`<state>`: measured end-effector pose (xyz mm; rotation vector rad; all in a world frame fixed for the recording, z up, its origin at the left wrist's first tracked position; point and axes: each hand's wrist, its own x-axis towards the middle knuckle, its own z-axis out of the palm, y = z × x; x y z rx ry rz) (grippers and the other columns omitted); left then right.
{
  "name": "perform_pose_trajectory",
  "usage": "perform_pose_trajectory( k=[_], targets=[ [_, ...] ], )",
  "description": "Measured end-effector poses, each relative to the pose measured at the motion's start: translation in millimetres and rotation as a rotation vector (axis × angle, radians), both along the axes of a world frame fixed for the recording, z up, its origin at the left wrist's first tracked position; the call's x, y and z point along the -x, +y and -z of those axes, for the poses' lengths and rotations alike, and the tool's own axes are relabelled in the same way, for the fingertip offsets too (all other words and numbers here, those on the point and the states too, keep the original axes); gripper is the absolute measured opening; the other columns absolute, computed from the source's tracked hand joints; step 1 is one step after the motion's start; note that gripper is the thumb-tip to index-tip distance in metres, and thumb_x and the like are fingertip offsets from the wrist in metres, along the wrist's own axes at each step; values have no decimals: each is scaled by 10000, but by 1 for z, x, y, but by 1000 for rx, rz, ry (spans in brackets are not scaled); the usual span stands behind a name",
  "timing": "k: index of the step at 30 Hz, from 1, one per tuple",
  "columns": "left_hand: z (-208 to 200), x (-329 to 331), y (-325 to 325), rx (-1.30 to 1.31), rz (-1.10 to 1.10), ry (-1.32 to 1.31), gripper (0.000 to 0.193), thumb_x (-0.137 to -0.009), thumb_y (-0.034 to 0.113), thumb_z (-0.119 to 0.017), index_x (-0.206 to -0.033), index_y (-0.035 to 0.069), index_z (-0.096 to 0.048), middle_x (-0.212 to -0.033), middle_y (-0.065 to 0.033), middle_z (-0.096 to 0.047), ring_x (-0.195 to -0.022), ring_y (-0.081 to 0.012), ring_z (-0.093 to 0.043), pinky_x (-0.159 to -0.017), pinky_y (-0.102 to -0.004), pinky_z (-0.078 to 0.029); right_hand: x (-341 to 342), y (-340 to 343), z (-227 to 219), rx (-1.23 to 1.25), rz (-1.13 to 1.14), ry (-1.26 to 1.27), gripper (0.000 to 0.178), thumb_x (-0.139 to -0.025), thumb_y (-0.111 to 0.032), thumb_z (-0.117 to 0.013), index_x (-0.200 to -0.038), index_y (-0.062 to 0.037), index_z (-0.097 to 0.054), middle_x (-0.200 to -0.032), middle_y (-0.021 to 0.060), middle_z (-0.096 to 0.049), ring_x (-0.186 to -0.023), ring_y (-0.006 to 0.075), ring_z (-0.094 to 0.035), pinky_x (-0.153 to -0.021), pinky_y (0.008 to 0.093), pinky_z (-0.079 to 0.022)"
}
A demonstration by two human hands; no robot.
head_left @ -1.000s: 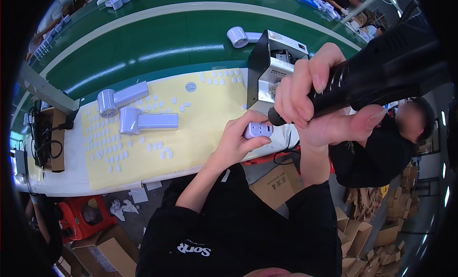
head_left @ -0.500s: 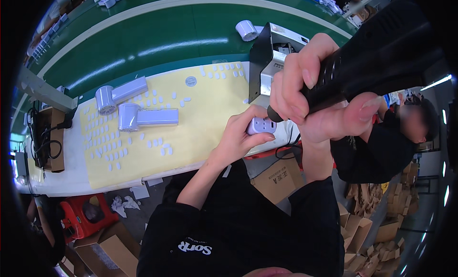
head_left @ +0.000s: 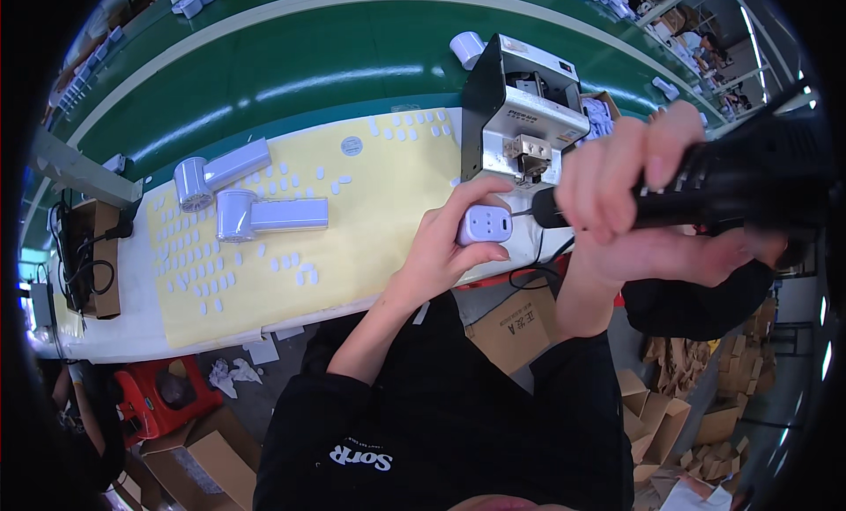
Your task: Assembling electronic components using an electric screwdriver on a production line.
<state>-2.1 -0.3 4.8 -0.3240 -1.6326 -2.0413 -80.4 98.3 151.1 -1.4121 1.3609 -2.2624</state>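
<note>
My left hand is closed round a pale lavender plastic housing, its end with small round holes and a dark slot turned up. In my right hand is a thick black electric screwdriver, held almost level. Its thin bit reaches left from the black nose to the housing's right edge; I cannot tell whether it touches. Behind both hands stands a black and silver screw feeder. On the yellow sheet to the left lie two lavender devices, one angled and one level, each with a round head and straight handle.
Many small white oval pieces dot the yellow sheet. A green conveyor runs behind the table. Black cables hang by a carton at the left. Below are a red stool and cardboard boxes. A co-worker's dark sleeve shows at right.
My right hand and the electric screwdriver have moved right and tipped nearer level, uncovering the screw feeder and the bit. My left hand keeps the housing in nearly the same place.
</note>
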Motion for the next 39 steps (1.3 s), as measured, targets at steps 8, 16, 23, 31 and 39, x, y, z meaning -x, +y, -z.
perform_pose_trajectory(
  k=[8, 16, 23, 31, 39],
  targets=[
    [15, 7, 0, 99, 60, 91, 443, -774, 337, -680, -1046, 45, -486, -933, -102, -592, -797, -182, -589, -684, -273, -458, 53, 14, 59, 44, 379, -64, 503, -810, -534, -539, -811, -51, -401, -527, 41, -415, -372, 106, -377, -364, 242, -330],
    [12, 7, 3, -42, 123, 57, 359, -725, 176, -732, -981, 39, -521, -958, -88, -606, -828, -221, -594, -743, -285, -459, 58, 9, 75, -106, 540, -4, 544, -826, -618, -454, -802, -80, -380, -531, 2, -359, -380, 85, -325, -384, 227, -292],
    [13, 5, 0, -26, 116, 33, 362, -723, 171, -733, -980, 36, -517, -958, -93, -606, -846, -216, -595, -756, -287, -456, 48, 21, 71, -119, 405, -122, 577, -807, -663, -437, -795, -90, -376, -528, -6, -365, -380, 80, -345, -384, 222, -302],
    [12, 7, 1, -36, 110, 37, 393, -720, 230, -737, -975, 29, -516, -956, -98, -605, -852, -216, -595, -759, -289, -453, 11, 22, -4, 12, -173, -78, 722, -676, -795, -469, -836, -98, -366, -547, -8, -400, -389, 83, -379, -378, 224, -324],
    [3, -1, 0, -6, 60, -36, 401, -731, 262, -732, -969, 31, -506, -908, -81, -593, -777, -187, -579, -702, -276, -447, -4, -4, -12, -30, -369, 2, 594, -676, -597, -574, -874, -70, -385, -630, 39, -473, -444, 95, -438, -416, 218, -351]
  ],
)
